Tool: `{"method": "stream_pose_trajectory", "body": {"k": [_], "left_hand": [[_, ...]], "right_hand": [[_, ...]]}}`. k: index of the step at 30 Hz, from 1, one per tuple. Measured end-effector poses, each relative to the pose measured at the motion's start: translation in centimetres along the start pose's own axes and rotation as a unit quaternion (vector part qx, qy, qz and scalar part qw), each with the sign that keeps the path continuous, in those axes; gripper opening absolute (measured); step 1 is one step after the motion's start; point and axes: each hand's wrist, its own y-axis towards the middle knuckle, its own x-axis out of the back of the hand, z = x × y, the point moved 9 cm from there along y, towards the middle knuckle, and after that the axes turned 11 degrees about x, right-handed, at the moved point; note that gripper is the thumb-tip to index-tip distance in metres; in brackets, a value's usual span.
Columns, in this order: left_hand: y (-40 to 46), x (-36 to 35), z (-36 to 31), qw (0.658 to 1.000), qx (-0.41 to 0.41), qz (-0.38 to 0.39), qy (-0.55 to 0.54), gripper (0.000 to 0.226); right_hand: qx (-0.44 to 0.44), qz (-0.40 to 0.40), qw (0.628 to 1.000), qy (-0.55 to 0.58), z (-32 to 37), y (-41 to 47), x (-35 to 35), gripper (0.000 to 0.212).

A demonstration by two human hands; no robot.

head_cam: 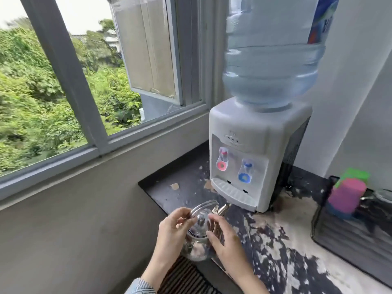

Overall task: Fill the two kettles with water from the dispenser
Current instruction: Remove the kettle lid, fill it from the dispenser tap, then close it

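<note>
Tilting off the glass kettle, the lid is pinched by left hand fingers while the right hand, loosely curled, steadies the body for filling.

The bench is a dark surface with worn, pale patches. The water dispenser stands at its far side. A glass kettle stands at the near left edge. A dark tray lies at right.
</note>
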Motion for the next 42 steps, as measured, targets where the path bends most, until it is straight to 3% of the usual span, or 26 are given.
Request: {"method": "stream_pose_trajectory", "body": {"k": [11,16,26,30,33,37,42], "left_hand": [[12.6,-6.0,5.2,0.996,0.042,0.068,0.037,0.022],[16.5,-7.8,5.5,0.987,0.017,0.143,0.076,0.025],[21.6,-8.9,7.3,0.950,0.023,0.300,0.086,0.021],[22.1,-8.5,8.2,0.922,-0.001,0.371,0.109,0.009],[21.6,-8.4,8.8,0.905,0.008,0.409,0.118,0.024],[21.1,-8.6,9.3,0.902,-0.016,0.395,0.173,0.037],[21.0,-8.5,9.7,0.898,-0.055,0.383,0.208,0.045]], "right_hand": [[-0.107,-0.043,0.990,-0.084,-10.7,8.7,-1.5,0.040],[-0.156,-0.138,0.973,-0.101,-12.9,9.9,-0.8,0.024],[-0.234,-0.258,0.909,-0.228,-13.1,10.7,-2.0,0.024],[-0.258,-0.249,0.881,-0.309,-11.7,11.2,-2.8,0.030],[-0.279,-0.240,0.858,-0.359,-10.9,11.3,-3.4,0.033],[-0.329,-0.211,0.865,-0.315,-12.5,10.6,-4.3,0.032],[-0.313,-0.229,0.882,-0.266,-12.6,10.8,-4.4,0.042]]}}
